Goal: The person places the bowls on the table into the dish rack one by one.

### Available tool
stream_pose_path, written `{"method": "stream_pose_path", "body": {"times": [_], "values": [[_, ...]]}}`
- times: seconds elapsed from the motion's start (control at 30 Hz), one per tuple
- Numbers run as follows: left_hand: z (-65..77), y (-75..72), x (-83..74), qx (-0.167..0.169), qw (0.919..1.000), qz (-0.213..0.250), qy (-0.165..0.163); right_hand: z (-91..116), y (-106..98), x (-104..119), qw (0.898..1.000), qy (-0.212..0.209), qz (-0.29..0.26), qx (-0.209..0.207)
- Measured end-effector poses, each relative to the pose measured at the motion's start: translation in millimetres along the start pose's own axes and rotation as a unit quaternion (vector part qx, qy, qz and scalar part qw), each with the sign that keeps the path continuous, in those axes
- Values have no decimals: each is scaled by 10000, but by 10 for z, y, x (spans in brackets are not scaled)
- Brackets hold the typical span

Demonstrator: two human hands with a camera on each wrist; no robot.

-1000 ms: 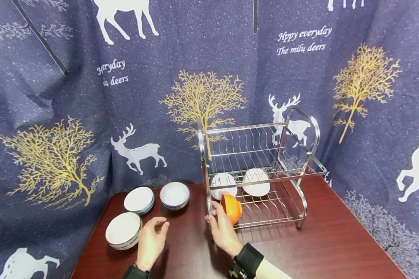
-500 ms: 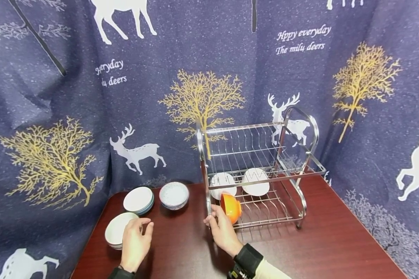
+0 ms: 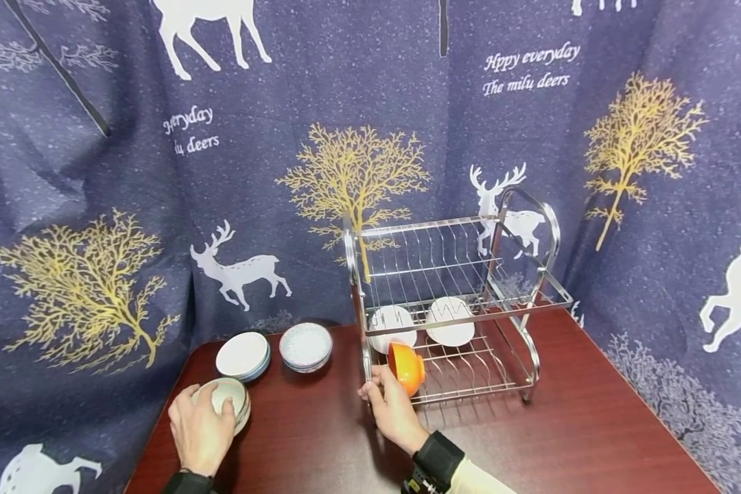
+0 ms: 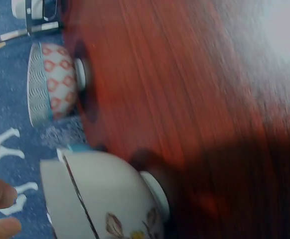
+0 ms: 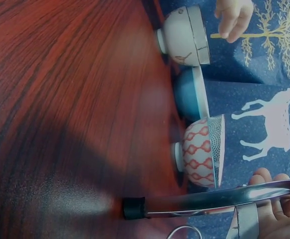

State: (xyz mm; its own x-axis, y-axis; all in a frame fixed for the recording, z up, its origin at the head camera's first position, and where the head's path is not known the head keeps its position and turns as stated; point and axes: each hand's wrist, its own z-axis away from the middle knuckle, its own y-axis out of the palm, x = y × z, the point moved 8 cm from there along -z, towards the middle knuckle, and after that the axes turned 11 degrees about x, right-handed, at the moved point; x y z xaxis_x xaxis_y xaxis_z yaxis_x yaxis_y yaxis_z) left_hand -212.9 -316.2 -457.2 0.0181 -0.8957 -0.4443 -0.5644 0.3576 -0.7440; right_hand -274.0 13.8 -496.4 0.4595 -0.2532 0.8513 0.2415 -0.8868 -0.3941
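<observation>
My left hand [image 3: 200, 427] is over a cream bowl [image 3: 230, 396] at the table's left, fingers spread and loosely bent. In the left wrist view two fingertips [image 4: 0, 194] stand just above the rim of the cream bowl [image 4: 110, 194], which bears a brown leaf print. A line below its rim suggests a second bowl nested in it. My right hand [image 3: 390, 408] grips the front left post of the metal dish rack [image 3: 469, 394]. The right wrist view shows the post [image 5: 219, 199] between thumb and fingers. An orange bowl [image 3: 409, 370] sits tilted in the rack beside that hand.
Behind the cream bowl stand a blue bowl with white inside [image 3: 243, 355] and a red-patterned bowl [image 3: 306, 345]. Two white bowls, one left [image 3: 392, 328] and one right [image 3: 451, 322], lean on the rack's lower tier. A deer-print curtain [image 3: 321, 68] hangs behind the table [image 3: 321, 453].
My left hand has moved left, from the right side of the cream bowl to over it. The right hand stays on the rack post.
</observation>
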Motion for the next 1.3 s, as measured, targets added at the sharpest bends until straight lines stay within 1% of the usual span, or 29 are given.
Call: {"method": "stream_pose_path", "body": {"times": [0.17,0.27,0.4,0.53,0.67,0.8,1.0,1.07,1.17,1.3], "values": [[-8,-2,207,137,9989,-26,-444,-2,4,-14,10000,-38,30,16],[-4,7,344,326,9958,-29,-859,-1,4,-19,10000,-53,9,24],[-7,26,532,696,9871,19,-1438,4,5,-3,10000,-56,-44,24],[-8,62,680,1077,9788,-61,-1742,8,6,10,10000,-33,-40,23],[3,81,769,1359,9705,-149,-1984,5,3,13,10000,-64,-31,-3],[9,81,839,1531,9641,-138,-2166,7,2,15,9999,-94,-42,-32],[33,121,996,1810,9565,-181,-2279,13,10,-5,10000,-21,-46,18],[37,131,1033,1814,9560,-174,-2300,13,12,-5,10000,-36,-41,27],[25,134,1050,1732,9574,-185,-2303,11,8,0,10000,-67,-70,20],[-5,109,1012,1516,9632,-197,-2211,12,-1,17,9999,-120,-51,5]]}}
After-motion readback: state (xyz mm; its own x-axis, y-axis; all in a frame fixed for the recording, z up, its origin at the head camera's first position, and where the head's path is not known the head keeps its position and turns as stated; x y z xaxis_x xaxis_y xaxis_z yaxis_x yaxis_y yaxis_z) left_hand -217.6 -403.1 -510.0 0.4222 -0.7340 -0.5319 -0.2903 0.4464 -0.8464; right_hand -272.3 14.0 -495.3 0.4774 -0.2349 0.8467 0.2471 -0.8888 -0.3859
